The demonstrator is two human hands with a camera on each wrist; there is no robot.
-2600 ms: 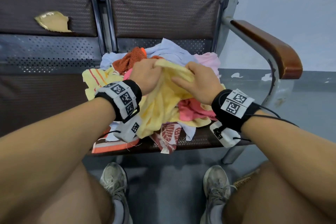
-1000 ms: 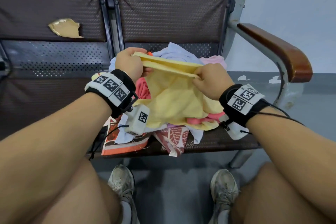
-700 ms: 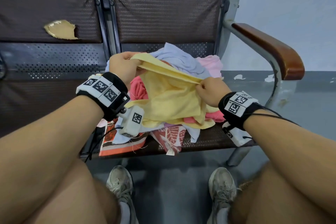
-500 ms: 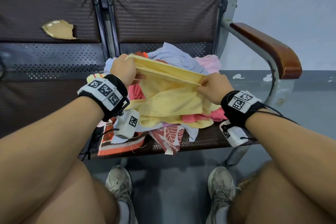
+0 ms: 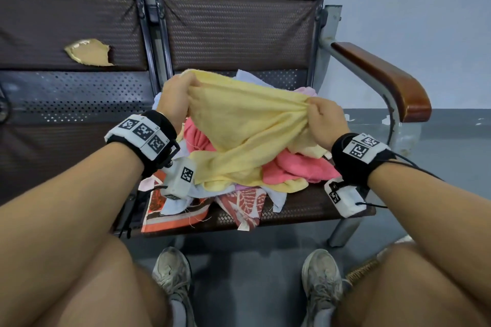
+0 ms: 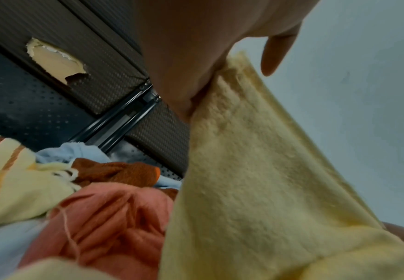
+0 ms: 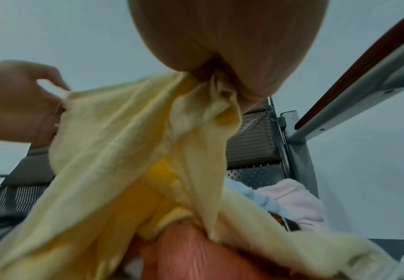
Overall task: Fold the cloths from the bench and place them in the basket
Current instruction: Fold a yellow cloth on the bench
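A pale yellow cloth (image 5: 247, 125) hangs stretched between my two hands above a heap of cloths on the bench seat (image 5: 300, 210). My left hand (image 5: 176, 97) pinches its upper left corner, and the left wrist view shows the yellow cloth (image 6: 256, 189) dropping from the thumb. My right hand (image 5: 322, 118) grips the bunched right end, which the right wrist view shows as yellow cloth (image 7: 133, 144) gathered in the fist. The cloth's lower part still lies on the heap. A pink cloth (image 5: 295, 167) lies right under it. A woven basket edge (image 5: 362, 272) peeks out by my right knee.
The heap also holds a red patterned cloth (image 5: 243, 203), an orange-bordered one (image 5: 172, 216) and pale blue and light pink pieces. A wooden armrest (image 5: 385, 79) on a metal frame bounds the seat's right side. The torn backrest (image 5: 90, 54) is at left. My shoes stand on the grey floor.
Both hands have lifted the yellow cloth higher and pulled it wider apart. Its top edge, flat a moment ago, is now bunched in my right fist.
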